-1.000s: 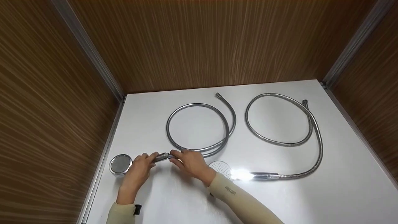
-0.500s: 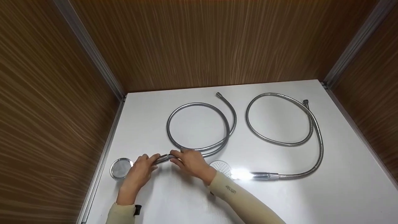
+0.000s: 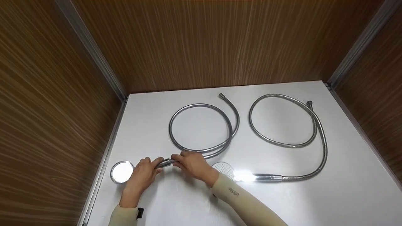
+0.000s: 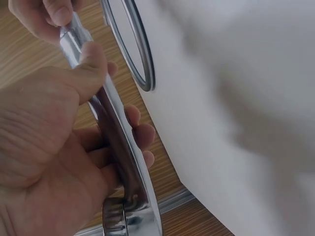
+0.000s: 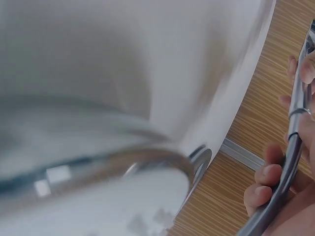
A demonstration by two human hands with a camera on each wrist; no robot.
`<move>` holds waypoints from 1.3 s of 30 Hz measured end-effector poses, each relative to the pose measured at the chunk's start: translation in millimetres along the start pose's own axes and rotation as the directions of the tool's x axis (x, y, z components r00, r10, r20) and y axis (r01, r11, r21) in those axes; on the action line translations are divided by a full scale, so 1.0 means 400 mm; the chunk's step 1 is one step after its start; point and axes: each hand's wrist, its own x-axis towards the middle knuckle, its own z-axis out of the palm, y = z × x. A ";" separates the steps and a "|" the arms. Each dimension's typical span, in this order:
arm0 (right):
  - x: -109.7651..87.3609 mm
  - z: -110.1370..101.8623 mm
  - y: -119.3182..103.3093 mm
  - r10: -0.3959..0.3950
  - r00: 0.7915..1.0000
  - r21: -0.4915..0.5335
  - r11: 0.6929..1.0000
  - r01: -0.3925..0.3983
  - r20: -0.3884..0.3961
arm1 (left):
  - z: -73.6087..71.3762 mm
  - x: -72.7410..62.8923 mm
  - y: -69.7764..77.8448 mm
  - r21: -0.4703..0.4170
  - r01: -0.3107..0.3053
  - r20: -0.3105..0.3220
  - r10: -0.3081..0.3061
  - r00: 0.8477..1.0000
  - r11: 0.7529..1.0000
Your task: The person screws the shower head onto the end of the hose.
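Observation:
My left hand [image 3: 143, 174] grips the handle of a chrome shower head [image 3: 122, 172], whose round face glares white at the left of the head view. In the left wrist view its fingers wrap the glossy handle [image 4: 120, 132], thumb along the upper side. The handle's end meets the fitting of a grey shower hose [image 3: 201, 104], and my right hand [image 3: 194, 164] holds the hose close to that joint. Curled fingers [image 5: 268, 174] go round the hose in the right wrist view. Whether the joint is fully threaded cannot be seen. Beyond the hands, the hose lies coiled, its free end pointing away.
A second shower head [image 3: 223, 169] lies beside my right forearm, which partly covers it. Its ribbed metal hose [image 3: 325, 147] loops across the right of the white table [image 3: 345, 201]. Wood-grain panels [image 3: 201, 44] enclose the table at the back and both sides.
The held shower head has turned about its handle, its face going from grey to bright glare. Both hands stay at the joint, with small finger shifts. The second shower head lies still.

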 end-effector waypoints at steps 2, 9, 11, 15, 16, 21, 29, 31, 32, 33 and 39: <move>0.001 0.001 0.000 -0.007 1.000 0.005 1.000 0.007 0.013 | 0.001 0.003 0.001 0.029 -0.012 -0.008 0.012 1.000 1.000; -0.001 -0.002 0.005 -0.007 0.998 0.046 0.999 0.005 0.063 | 0.008 0.009 0.005 0.040 -0.015 -0.020 0.016 1.000 0.999; -0.003 -0.003 0.005 -0.007 0.998 0.058 0.998 0.004 0.061 | 0.010 0.010 0.007 0.056 -0.023 -0.032 0.025 0.999 0.998; -0.005 -0.001 0.002 0.004 1.000 0.046 0.999 -0.006 0.031 | 0.009 0.013 0.010 0.079 -0.037 -0.064 0.043 0.997 0.996; -0.005 0.000 0.001 0.008 1.000 0.040 0.999 -0.009 0.024 | 0.008 0.014 0.010 0.082 -0.039 -0.071 0.045 0.996 0.996; -0.005 0.002 -0.003 0.014 1.000 0.005 1.000 -0.014 -0.006 | 0.004 0.017 0.012 0.090 -0.033 -0.073 0.040 0.996 0.995; -0.008 0.012 -0.009 0.012 0.997 0.032 0.999 -0.010 -0.080 | -0.007 0.013 0.013 0.079 -0.027 -0.021 0.029 0.999 0.997; -0.007 0.012 -0.010 0.014 0.996 0.039 0.999 -0.011 -0.083 | -0.010 0.013 0.011 0.071 -0.027 -0.017 0.028 0.999 0.997; -0.007 0.012 -0.010 0.014 0.997 0.045 0.999 -0.011 -0.079 | -0.010 0.013 0.010 0.070 -0.030 -0.020 0.031 0.999 0.997; -0.007 0.011 -0.010 0.015 0.997 0.050 0.999 -0.012 -0.074 | -0.010 0.013 0.010 0.071 -0.034 -0.026 0.036 0.999 0.997; -0.008 0.008 -0.009 0.001 0.999 0.055 0.999 0.001 -0.042 | -0.002 0.011 0.005 0.100 -0.064 -0.081 0.072 0.994 0.993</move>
